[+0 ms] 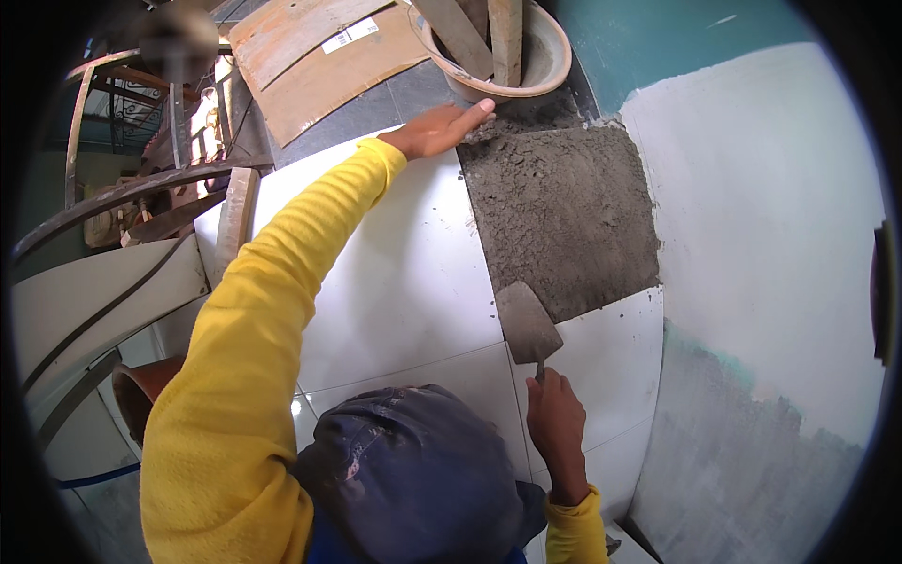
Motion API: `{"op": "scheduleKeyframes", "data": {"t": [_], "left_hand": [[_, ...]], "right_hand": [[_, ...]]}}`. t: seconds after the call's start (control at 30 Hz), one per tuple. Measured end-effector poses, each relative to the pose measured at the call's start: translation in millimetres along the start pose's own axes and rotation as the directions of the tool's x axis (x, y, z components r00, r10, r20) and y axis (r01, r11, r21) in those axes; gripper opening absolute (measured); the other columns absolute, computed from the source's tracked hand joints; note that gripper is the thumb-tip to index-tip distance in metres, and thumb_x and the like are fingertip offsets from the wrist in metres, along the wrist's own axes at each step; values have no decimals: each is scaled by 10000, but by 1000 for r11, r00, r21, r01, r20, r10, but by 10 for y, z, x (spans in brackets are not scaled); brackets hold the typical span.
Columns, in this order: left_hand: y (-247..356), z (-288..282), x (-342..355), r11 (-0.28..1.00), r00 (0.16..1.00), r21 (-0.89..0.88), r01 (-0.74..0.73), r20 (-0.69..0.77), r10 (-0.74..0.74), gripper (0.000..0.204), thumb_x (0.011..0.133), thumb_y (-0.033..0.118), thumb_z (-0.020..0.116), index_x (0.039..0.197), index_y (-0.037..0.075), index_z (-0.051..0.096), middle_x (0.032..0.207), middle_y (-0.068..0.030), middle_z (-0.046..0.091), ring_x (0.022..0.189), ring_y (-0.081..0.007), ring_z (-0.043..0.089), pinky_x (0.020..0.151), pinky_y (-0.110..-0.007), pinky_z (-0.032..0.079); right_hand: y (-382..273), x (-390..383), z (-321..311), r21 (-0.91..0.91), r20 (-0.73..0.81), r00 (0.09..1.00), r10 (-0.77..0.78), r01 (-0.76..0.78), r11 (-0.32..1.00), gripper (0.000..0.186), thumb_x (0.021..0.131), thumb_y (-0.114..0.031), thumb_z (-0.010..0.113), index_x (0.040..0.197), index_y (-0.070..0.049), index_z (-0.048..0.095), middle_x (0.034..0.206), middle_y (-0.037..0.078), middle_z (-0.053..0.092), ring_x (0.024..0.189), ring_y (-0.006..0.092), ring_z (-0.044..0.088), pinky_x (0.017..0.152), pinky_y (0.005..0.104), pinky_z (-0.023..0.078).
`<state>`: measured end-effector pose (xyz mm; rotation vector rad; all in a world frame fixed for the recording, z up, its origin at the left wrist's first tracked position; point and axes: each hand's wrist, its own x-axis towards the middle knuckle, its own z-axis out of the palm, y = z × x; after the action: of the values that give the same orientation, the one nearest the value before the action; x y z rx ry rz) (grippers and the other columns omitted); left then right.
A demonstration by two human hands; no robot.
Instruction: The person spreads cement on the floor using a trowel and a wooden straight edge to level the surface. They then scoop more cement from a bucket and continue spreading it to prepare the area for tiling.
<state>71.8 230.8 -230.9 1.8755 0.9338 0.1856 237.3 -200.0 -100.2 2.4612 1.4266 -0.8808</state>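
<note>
- Grey mortar (575,216) lies ahead of our right hand (556,423), which grips a trowel (528,322) pointing away.
- Our left hand (438,130), nearer, sits at the mortar's far-left corner; grasp unclear.

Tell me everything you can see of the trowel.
The trowel has a flat, dull grey, metal-looking blade, wider toward the handle, and a thin dark neck. The right hand grips the handle, hiding most of it. The blade points forward and slightly left, over the border between grey mortar and white tiles; whether it touches either is unclear.
</note>
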Motion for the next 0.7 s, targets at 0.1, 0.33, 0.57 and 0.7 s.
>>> {"op": "scheduleKeyframes", "data": {"t": [0.1,0.33,0.57,0.7], "left_hand": [[10,27,-154,984,964,-100,-147,-239,120,904,1094,701,77,1617,81,478,1623,-268,479,1565,-406,378,1330,-447,194],[-154,415,-976,843,638,-442,-306,-752,-162,744,1173,489,165,1541,-51,521,1555,-246,561,1481,-346,495,1278,-424,297],[106,527,-2519,917,814,-364,-166,-575,-81,622,1183,439,232,1433,31,629,1428,-146,627,1325,-279,586,1122,-428,445],[798,-21,-3183,757,942,-574,-312,-290,169,651,1160,524,322,1436,27,637,1464,-170,608,1325,-298,585,1085,-433,470]], "right_hand": [[274,-63,153,161,-140,989,50,-27,987,334,1105,-311,542,1244,-12,589,1128,234,690,993,477,678,843,569,539],[-794,836,210,200,-298,947,-120,185,962,316,1101,-315,546,1206,-19,585,1147,253,679,1000,484,697,852,570,569],[-1228,1176,72,186,-283,956,-80,136,973,331,1103,-335,542,1140,-8,579,1115,271,682,987,489,690,845,585,555],[-752,576,255,111,-309,917,-254,300,948,310,1070,-333,597,1216,-59,588,1081,229,669,939,468,697,793,573,566]]}}
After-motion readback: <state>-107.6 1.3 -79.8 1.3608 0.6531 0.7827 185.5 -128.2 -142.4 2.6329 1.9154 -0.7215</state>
